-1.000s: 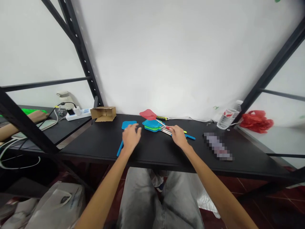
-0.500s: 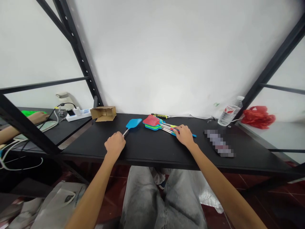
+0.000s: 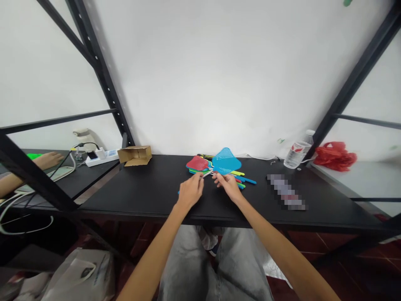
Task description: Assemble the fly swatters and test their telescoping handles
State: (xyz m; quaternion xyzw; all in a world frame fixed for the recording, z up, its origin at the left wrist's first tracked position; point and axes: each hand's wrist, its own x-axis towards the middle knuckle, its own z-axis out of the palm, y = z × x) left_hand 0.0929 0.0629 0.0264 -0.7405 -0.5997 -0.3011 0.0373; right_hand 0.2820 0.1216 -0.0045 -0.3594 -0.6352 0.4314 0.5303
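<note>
The blue fly swatter (image 3: 226, 161) is raised above the table, its flat head toward the wall. My left hand (image 3: 190, 190) is closed around its thin metal shaft, and the handle's end pokes out behind the hand. At the shaft just below the head, the curled fingers of my right hand (image 3: 228, 184) pinch it. Behind and under it lies a stack of fly swatters, with a red fly swatter (image 3: 198, 163) on top and green and blue ones below. Their coloured handles (image 3: 247, 180) point right, partly covered by the blue head and my right hand.
On the black table (image 3: 150, 188) stand an open cardboard box (image 3: 135, 156) at left and a water bottle (image 3: 297, 151) at right. A blurred-out flat object (image 3: 286, 192) lies near it. A red plastic bag (image 3: 335, 156) is beyond the bottle. Another person's hand (image 3: 50, 160) shows far left.
My left hand has carried the blue fly swatter rightward, in front of the stack. My right hand has left the stacked handles and moved left to the blue swatter's shaft.
</note>
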